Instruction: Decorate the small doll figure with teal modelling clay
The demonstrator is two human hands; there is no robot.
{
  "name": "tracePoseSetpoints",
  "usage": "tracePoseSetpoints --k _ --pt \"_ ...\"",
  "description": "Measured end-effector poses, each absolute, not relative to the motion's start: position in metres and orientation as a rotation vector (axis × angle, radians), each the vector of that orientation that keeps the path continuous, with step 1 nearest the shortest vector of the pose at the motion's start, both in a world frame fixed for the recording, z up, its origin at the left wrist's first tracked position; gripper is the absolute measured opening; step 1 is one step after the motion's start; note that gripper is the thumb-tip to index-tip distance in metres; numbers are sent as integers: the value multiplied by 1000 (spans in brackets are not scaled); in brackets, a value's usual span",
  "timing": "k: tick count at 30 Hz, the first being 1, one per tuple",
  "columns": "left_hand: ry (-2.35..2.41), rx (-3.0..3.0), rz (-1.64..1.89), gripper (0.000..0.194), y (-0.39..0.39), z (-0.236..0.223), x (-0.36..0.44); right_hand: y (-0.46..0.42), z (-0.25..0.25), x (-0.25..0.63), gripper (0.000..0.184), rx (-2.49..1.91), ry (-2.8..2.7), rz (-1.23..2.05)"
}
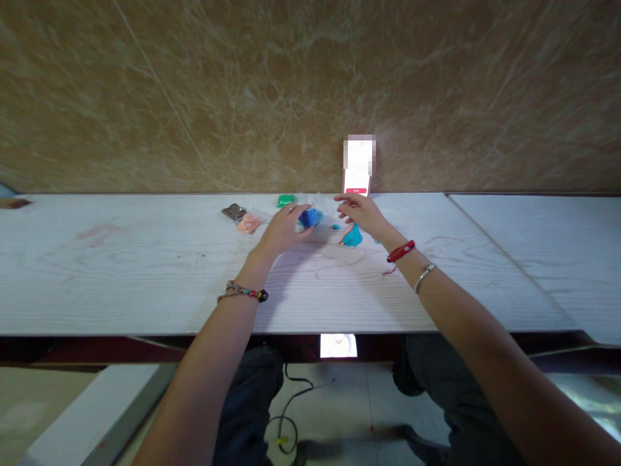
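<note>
A small clear bag of blue modelling clay [310,218] lies on the white table, between the thumb and fingers of my left hand [281,230], which is closed around its left side. My right hand [361,213] hovers over the table to the right with its fingers apart, and I see nothing held in it. Just below those fingers is a flattened turquoise piece of clay [352,235] with an orange-pink edge. A tiny turquoise bit [336,226] rests between the two hands.
To the left are a green packet [286,200], a peach-coloured packet [250,223] and a dark brown packet [233,211]. A phone [357,181] with a lit screen leans on the marbled wall behind. Another lit screen [338,345] shows below the table's front edge.
</note>
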State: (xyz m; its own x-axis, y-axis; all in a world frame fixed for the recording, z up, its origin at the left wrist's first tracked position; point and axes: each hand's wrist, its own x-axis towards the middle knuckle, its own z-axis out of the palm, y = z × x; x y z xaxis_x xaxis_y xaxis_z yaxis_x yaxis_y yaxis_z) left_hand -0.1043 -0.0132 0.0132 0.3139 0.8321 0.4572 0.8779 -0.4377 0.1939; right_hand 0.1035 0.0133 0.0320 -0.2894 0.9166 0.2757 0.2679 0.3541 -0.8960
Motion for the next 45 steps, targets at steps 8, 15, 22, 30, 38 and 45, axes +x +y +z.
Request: tracePoseSetpoints --k 8,15,22,30,38,45 --pt "-2017 -1891 -1005 50 -14 20 -116 21 20 107 21 -1440 -2291 276" --pt "-2185 -1866 -481 48 -16 12 -120 25 11 91 23 -1541 -2510 16" --pt "-2226 -1904 -348 49 -19 12 -117 25 12 92 20 -1454 -2408 123" --pt "-2200 -1918 -373 47 -20 12 -116 30 24 100 24 -1252 -2024 248" --pt "-2300 -1920 -389 58 -12 12 -122 24 11 92 25 -1310 -2265 304" --pt "-2260 -1924 -442 57 -16 14 -116 15 10 79 29 -1350 -2338 250"
